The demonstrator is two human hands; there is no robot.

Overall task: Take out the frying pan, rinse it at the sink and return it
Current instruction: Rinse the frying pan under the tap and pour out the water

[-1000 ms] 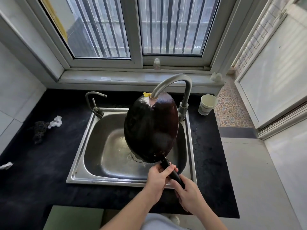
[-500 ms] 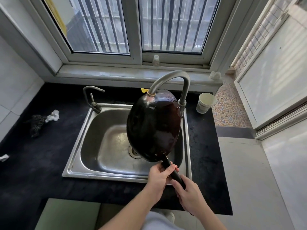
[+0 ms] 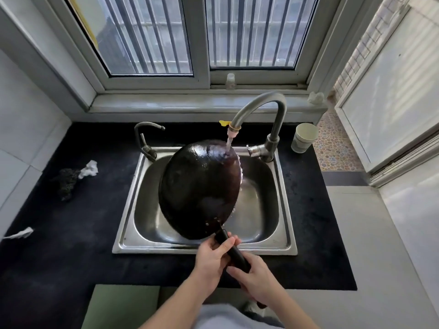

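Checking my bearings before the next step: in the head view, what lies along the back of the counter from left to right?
dark scrubber with white crumpled paper → small tap → tall curved faucet, running onto the frying pan → paper cup.

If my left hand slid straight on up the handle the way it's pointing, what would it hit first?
Most likely the pan: the left hand grips the handle, which runs straight into the pan's rim over the sink.

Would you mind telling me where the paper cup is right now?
In the head view, the paper cup stands on the black counter at the sink's far right corner, just right of the tall faucet.
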